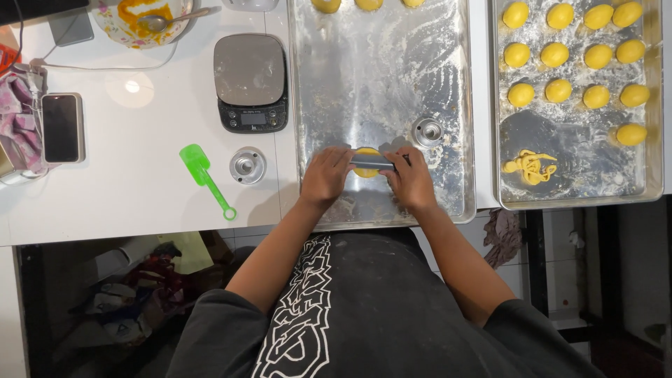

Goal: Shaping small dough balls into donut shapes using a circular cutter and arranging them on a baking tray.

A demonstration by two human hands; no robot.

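both hands (369,178) on yellow dough (366,154)

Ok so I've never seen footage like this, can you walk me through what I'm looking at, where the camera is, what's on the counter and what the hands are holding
This is one picture from a camera worn on a person's head, looking straight down at their own two bare hands; there is no machine.

The left hand and right hand together grip a dark flat bar across a yellow dough piece on a floured metal tray. A small round metal mould lies on that tray.

A second tray to the right holds rows of yellow dough balls and some dough scraps.

On the white counter to the left lie a kitchen scale, a green spatula, another round mould, a phone and a bowl with a spoon.
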